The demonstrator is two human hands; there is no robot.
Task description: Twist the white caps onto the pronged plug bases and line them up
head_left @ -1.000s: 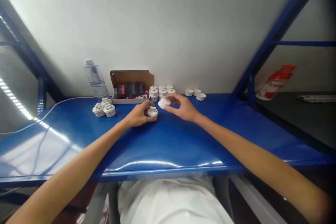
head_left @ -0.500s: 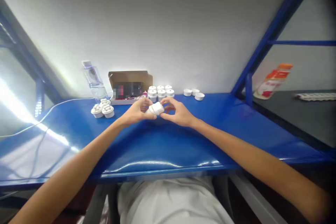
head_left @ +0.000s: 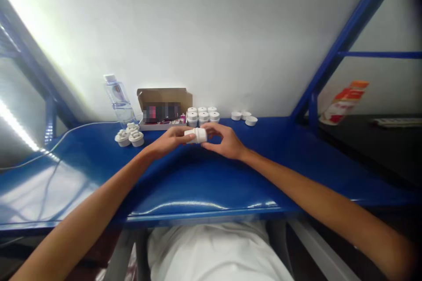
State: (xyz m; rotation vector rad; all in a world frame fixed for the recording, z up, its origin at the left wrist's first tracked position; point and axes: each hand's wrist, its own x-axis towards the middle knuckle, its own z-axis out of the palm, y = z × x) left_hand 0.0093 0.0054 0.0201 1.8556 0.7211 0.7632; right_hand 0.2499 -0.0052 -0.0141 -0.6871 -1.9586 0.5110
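A white cylindrical plastic housing lies on its side in the air over the table, with a raised ring round its middle. My left hand is closed on its left end, thumb in front. At the right end, the thumb and fingers of my right hand are curled round the rim. Just behind my hands stand several stacked white cylindrical pieces with a small hole on top. To the left sit three white cups with knobbly inserts. Three shallow white caps rest to the right.
An open cardboard box with dark and pink contents stands by the wall, next to a clear water bottle. A white cable crosses the blue table at left. Behind the right blue frame is an orange-capped bottle.
The housing has turned from a tilt to nearly level, its ring now facing me. My left fingers have closed further round it; my right hand has hardly moved.
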